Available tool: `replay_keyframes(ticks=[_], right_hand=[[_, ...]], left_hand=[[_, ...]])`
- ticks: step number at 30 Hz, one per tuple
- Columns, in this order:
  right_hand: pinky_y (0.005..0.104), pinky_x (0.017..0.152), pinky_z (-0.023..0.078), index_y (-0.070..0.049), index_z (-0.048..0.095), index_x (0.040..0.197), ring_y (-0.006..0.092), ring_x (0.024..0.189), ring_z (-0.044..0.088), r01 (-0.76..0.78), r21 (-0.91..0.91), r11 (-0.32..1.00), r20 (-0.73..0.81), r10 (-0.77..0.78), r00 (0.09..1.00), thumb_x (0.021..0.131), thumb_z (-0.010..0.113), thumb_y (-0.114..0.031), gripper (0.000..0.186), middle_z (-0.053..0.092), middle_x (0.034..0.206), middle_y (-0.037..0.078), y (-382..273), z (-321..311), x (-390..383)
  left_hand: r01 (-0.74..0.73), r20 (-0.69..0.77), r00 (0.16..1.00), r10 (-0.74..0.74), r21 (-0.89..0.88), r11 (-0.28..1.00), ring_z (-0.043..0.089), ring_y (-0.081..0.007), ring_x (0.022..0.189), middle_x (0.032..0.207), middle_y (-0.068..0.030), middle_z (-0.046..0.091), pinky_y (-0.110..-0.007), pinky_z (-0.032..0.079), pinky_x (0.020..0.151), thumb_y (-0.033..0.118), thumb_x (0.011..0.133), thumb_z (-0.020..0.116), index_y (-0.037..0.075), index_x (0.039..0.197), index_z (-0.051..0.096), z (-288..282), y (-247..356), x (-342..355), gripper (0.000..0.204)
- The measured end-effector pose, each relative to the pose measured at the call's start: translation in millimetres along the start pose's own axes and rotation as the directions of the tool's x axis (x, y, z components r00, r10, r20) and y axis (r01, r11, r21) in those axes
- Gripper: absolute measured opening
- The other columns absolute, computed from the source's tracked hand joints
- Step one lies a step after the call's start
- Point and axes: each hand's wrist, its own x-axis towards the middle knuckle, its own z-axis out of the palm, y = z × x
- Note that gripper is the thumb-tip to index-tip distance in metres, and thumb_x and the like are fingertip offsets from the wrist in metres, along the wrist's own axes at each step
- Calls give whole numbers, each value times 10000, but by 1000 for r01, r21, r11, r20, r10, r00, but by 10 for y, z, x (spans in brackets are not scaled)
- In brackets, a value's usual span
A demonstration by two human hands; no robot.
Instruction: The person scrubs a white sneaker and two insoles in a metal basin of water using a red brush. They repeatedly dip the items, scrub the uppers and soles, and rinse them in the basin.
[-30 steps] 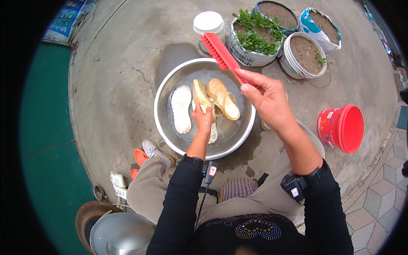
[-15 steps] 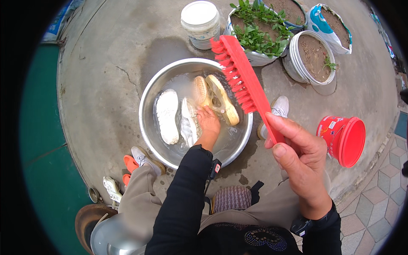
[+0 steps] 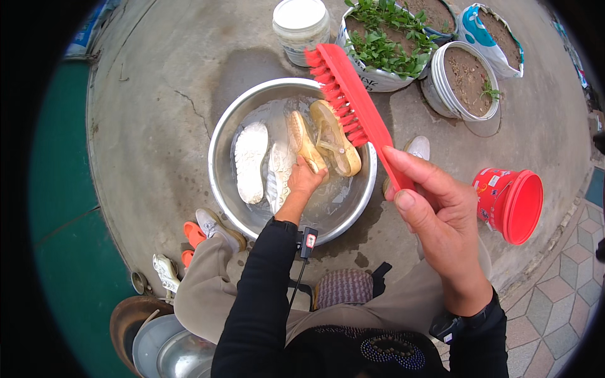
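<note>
Concrete floor (image 3: 157, 126), wet patch around a steel basin (image 3: 222, 183) of soapy water. Basin holds two white insoles (image 3: 251, 160) and a pair of yellowish sandals (image 3: 334, 138). Behind it: planter buckets (image 3: 463, 79), a white tub (image 3: 301, 22); red bucket (image 3: 513, 205) on its side at right.

Right hand (image 3: 441, 220) raised well above the basin, fingers and thumb closed on the handle of a red brush (image 3: 353, 104), bristles facing left-down, head over the sandals. Left hand (image 3: 305, 179) reaches into the basin, wrist low, fingers closed on the nearer sandal's heel.

Risks, as I judge: soapy sandal could slip from the grip; hard scrubbing could slosh water over the rim onto the shoes.
</note>
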Motion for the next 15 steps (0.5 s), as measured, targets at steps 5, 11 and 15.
replay_keyframes(ticks=[5,11,15], right_hand=[[150,521,326,-6,531,1251,7,617,425,40,-9,999,24,-40,999,872,578,-97,393,616,870,19,34,45,8],[148,512,322,-7,538,1243,5,601,419,41,4,999,24,-41,999,868,581,-88,386,626,864,14,54,94,-15],[149,508,320,-8,541,1242,3,602,418,56,-15,998,15,-56,998,869,583,-93,385,623,864,13,44,84,2]], left_hand=[[-205,-495,816,297,233,951,388,-367,1191,1264,-182,416,-481,364,948,326,678,745,28,1205,480,-9,-470,-338,660],[90,-224,975,-12,340,936,256,-374,1291,1501,-169,58,-558,311,974,305,667,766,42,1437,114,319,-716,-620,1042],[125,-201,978,-53,362,924,311,-359,1239,1490,-166,87,-539,359,937,291,627,793,59,1435,131,243,-743,-394,1070]])
